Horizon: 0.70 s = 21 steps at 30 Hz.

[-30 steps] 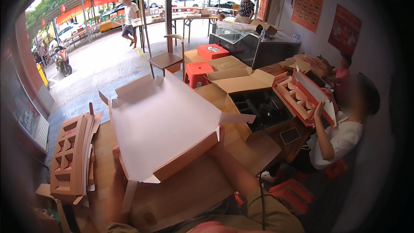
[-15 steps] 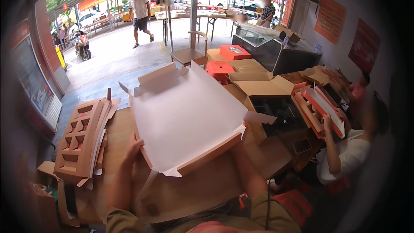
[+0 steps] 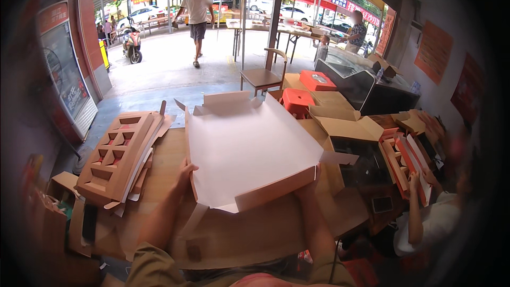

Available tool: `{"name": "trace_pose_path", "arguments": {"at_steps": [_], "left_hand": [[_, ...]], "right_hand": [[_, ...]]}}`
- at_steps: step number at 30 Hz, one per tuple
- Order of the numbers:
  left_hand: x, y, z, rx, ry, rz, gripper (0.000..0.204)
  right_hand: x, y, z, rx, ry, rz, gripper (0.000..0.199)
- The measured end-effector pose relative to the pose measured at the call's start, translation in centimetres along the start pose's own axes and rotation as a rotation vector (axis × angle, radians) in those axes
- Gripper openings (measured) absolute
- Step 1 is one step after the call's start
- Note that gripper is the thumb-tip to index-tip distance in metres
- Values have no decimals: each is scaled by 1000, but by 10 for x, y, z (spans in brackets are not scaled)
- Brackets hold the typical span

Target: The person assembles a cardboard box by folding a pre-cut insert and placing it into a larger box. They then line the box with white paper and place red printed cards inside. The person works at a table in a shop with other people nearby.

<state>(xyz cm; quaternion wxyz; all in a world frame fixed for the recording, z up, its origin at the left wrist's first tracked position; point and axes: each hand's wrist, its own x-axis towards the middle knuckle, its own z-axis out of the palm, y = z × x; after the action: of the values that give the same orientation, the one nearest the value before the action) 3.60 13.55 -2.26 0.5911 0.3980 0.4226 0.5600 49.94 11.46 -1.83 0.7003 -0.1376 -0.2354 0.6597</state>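
Note:
A large, partly folded cardboard box (image 3: 252,149), white inside and brown outside, tilts in front of me above the wooden table. Its near wall stands folded up, while corner flaps stick out loose at several corners. My left hand (image 3: 184,174) grips the left edge, thumb on the rim and fingers hidden beneath. At the near right corner my right hand (image 3: 313,176) holds the box, largely hidden behind the wall. To the left lies a stack of brown cardboard inserts (image 3: 118,151) with square and long cut-outs.
Open cardboard cartons (image 3: 345,127) and a red stool (image 3: 297,102) stand right of the box. A co-worker (image 3: 433,218) at far right handles a red box (image 3: 406,162) near a phone (image 3: 382,204). Beyond are a wooden chair (image 3: 263,77) and a glass display case (image 3: 350,77).
My view has swung left, so the scene sits further right. Both hands keep hold of the box. The co-worker's hands and red box have moved lower; a person outside has stepped closer.

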Motion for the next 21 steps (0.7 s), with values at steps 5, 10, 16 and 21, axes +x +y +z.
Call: {"name": "trace_pose_path", "arguments": {"at_steps": [5,10,16,21], "left_hand": [[9,-24,-19,-97,-104,-33,63],[6,-32,-29,-175,-2,-130,56],[1,-23,-33,-151,49,-246,56],[-2,-11,-8,-250,73,-255,47]], "right_hand": [[1,0,1,-10,9,-36,83],[9,2,-10,-136,-13,-103,84],[5,3,-17,-59,74,7,86],[1,-1,-43,-57,101,19,95]]}}
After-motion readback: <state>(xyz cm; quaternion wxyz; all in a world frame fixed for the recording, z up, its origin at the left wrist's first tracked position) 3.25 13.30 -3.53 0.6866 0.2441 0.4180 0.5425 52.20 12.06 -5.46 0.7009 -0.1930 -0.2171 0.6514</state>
